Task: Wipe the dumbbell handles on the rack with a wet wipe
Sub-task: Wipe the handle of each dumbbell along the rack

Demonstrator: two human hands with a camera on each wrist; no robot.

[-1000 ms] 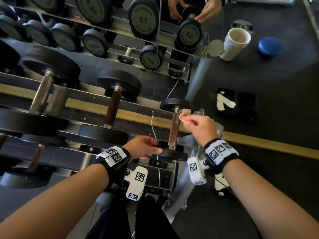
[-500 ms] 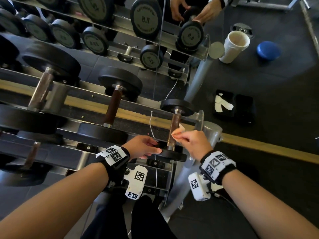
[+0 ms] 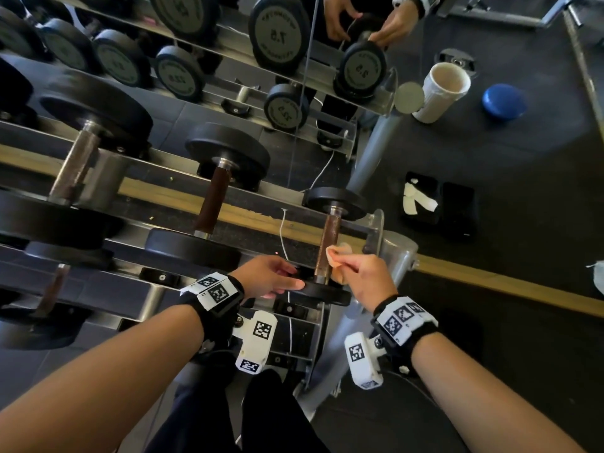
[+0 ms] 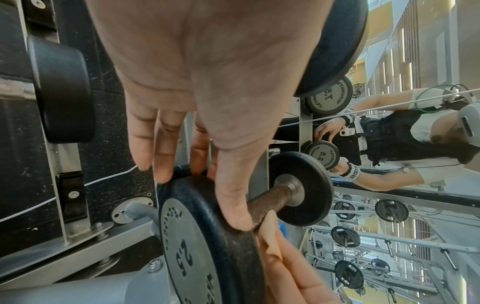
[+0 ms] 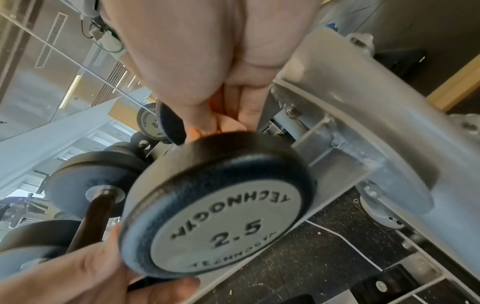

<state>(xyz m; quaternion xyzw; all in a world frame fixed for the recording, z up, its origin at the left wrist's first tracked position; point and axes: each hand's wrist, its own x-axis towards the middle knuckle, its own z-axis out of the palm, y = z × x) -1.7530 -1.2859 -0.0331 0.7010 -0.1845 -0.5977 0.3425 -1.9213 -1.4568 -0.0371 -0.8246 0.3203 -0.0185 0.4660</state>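
A small 2.5 dumbbell (image 3: 330, 237) with a rusty brown handle lies at the right end of the rack's top tier. My right hand (image 3: 359, 273) pinches a pale wet wipe (image 3: 336, 256) against the lower part of that handle. My left hand (image 3: 271, 277) grips the rim of the dumbbell's near plate (image 3: 327, 292), thumb on top. In the left wrist view the left hand (image 4: 207, 168) curls round the plate (image 4: 207, 236), with the handle (image 4: 270, 199) behind it. In the right wrist view the near plate (image 5: 221, 216) fills the middle and hides most of the wipe (image 5: 228, 123).
Two larger dumbbells (image 3: 215, 197) (image 3: 78, 165) lie to the left on the rack (image 3: 395, 253). A mirror behind reflects the weights. On the dark floor to the right stand a white bin (image 3: 441, 93), a blue disc (image 3: 503, 103) and black trays (image 3: 421, 197).
My right hand has slid the wipe down the handle from near the far plate toward the near plate. The left hand has stayed on the near plate.
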